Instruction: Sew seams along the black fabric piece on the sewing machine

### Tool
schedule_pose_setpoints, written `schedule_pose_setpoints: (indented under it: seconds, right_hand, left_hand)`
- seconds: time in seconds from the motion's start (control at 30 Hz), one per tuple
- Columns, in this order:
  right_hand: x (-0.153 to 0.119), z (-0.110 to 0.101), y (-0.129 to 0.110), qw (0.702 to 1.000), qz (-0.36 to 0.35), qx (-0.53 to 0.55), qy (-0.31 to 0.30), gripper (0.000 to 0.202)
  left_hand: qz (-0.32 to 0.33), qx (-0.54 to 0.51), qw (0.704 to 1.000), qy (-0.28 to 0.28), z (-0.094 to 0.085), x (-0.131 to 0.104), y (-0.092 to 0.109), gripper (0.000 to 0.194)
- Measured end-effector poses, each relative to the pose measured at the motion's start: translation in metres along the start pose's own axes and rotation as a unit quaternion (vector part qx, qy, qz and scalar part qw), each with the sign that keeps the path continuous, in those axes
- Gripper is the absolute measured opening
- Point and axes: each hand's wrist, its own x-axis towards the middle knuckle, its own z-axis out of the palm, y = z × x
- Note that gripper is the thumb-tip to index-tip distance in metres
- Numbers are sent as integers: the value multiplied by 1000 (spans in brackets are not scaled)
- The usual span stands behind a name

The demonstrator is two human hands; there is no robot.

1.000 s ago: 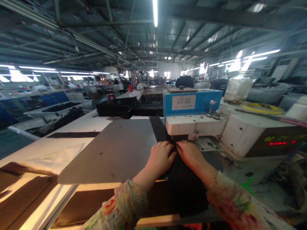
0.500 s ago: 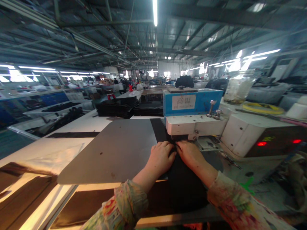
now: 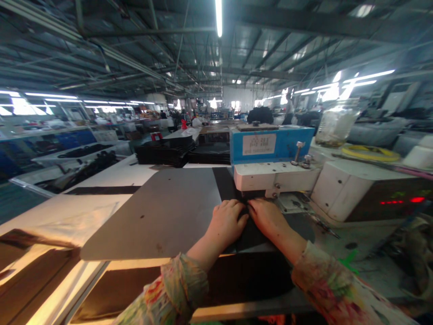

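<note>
A flat black strip of material (image 3: 223,183) runs along the right side of a grey metal plate (image 3: 162,212) and under the head of a white machine (image 3: 270,177). Just in front of that head, my left hand (image 3: 227,225) has its fingers curled down on the black material. My right hand (image 3: 270,221) meets it from the other side, fingertips pinched on the same material. The two hands almost touch. Between my wrists lies the near part of the material, close to the plate's front edge. My fingertips are partly hidden.
A blue box (image 3: 270,142) with a label tops the machine. Its display (image 3: 392,201) glows red at right. Stacked black pieces (image 3: 165,151) lie behind the plate. Brown-black pieces (image 3: 37,289) are at lower left. A glass jar (image 3: 336,124) and yellow ring (image 3: 370,152) stand at right.
The near end of the black material has slid forward, away from me, between my wrists. Both hands have hardly moved. The red digits on the display have changed.
</note>
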Motion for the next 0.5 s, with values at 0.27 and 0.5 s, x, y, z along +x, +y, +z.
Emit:
schedule_pose_setpoints:
  seconds: [0.27,0.5]
  right_hand:
    - [0,-4,-1,1000,4,-9,-6,25]
    - [2,-5,-4,1000,-5,-30,-4,25]
  left_hand:
    - [25,-12,1000,-8,-2,8,-10,27]
    - [49,-11,999,6,-1,18,-20,24]
